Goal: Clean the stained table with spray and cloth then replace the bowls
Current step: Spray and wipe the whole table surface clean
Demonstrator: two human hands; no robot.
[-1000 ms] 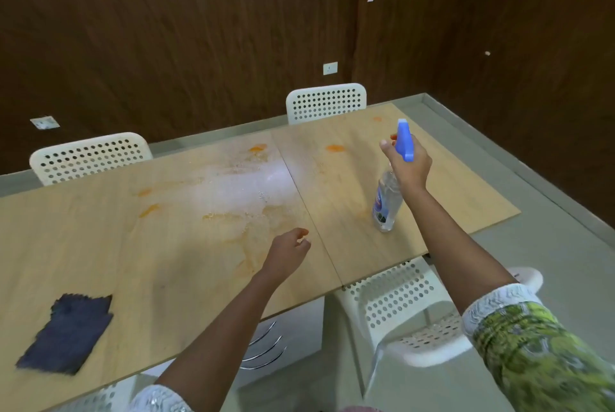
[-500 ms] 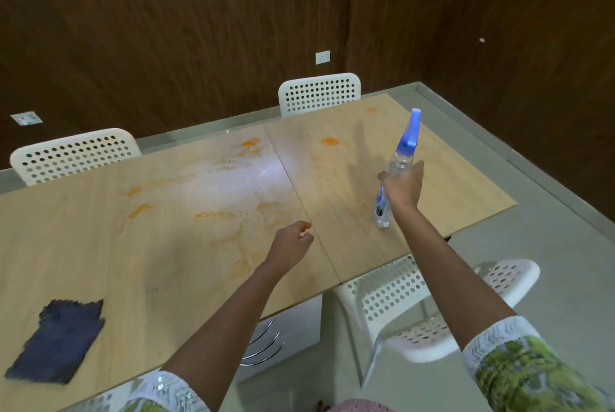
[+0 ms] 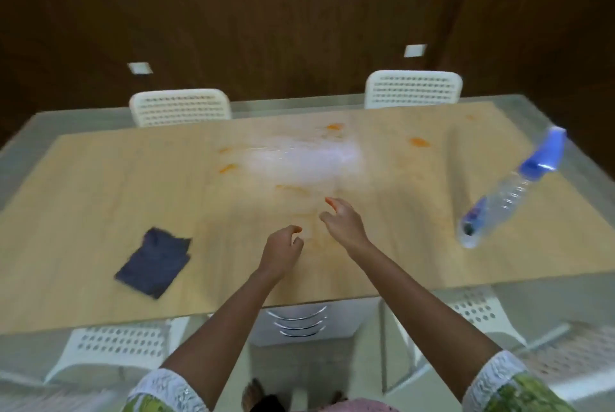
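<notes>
With the spray bottle (image 3: 509, 193) standing alone near the right end of the counter (image 3: 100, 185) and neither hand on it, the spraying part of the job looks finished for now, and the wiping is the step in hand. A pale wet patch (image 3: 299, 158) lies across the middle of the counter, with orange stains (image 3: 418, 142) scattered around it and smeared towards the near edge. The dark blue cloth (image 3: 154, 263) lies flat on the near left part of the counter, well apart from both hands. The left hand (image 3: 281, 252) hovers over the counter with its fingers loosely curled and nothing in its grip. The right hand (image 3: 342, 220) is just beside it, fingers relaxed and spread, also holding nothing. The picture is blurred, so finer detail of the fingers is hard to read.

Judging from this, the next move calls for the left hand to reach left to the cloth, take it up and carry it to the wet patch. No bowls are in view, so putting them back comes much later. White chairs (image 3: 179, 107) stand round the counter.
</notes>
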